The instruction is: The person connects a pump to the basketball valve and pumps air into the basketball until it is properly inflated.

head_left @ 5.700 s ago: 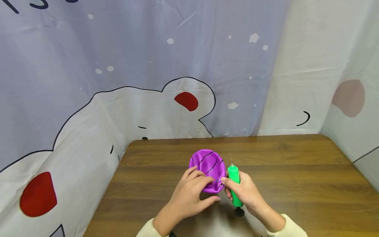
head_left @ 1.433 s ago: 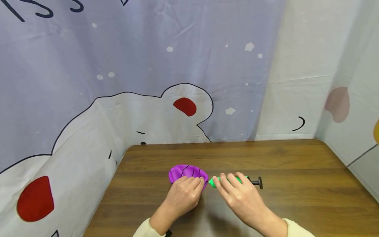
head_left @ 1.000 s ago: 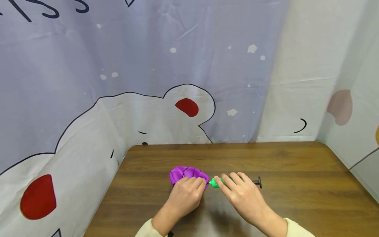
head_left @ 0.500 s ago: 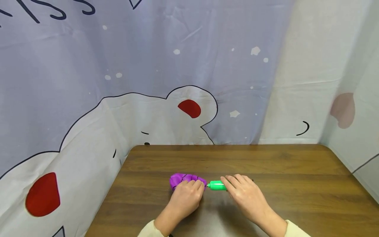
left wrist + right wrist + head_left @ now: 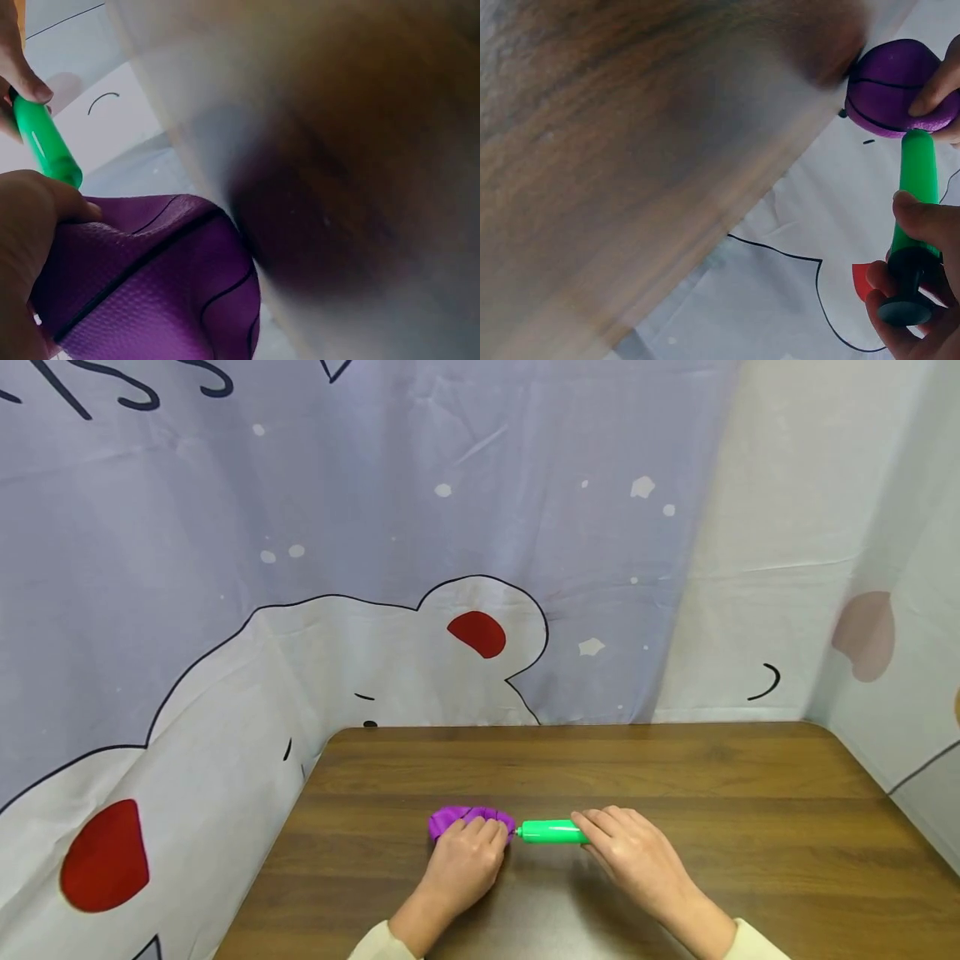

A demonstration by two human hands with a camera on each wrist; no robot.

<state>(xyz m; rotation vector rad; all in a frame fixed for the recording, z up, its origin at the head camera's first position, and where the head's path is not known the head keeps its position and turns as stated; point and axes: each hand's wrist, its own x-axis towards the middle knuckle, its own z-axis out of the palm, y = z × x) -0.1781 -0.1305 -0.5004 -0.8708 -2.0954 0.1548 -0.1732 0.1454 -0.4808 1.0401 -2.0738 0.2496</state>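
Note:
My left hand [image 5: 464,864] grips a soft, partly collapsed purple ball [image 5: 450,818] with black lines. Its dimpled surface fills much of the left wrist view, with the thumb pressing into it. My right hand [image 5: 637,865] holds a green hand pump [image 5: 551,832], which lies level with its tip toward the ball. Where tip and ball meet, a short bit of metal needle shows; how deep it sits is hidden. In the right wrist view, the thumb lies on the green barrel [image 5: 919,176] and fingers curl round the rear by the black plunger handle [image 5: 905,308].
Both hands are above a brown wooden table [image 5: 675,768]. A cartoon-printed curtain [image 5: 360,643] hangs along its back and side edges.
Earlier the pump pointed upward with its needle bare; now it lies level against the ball. In the last second, my right hand has slid back along it, and the ball looks flatter from above.

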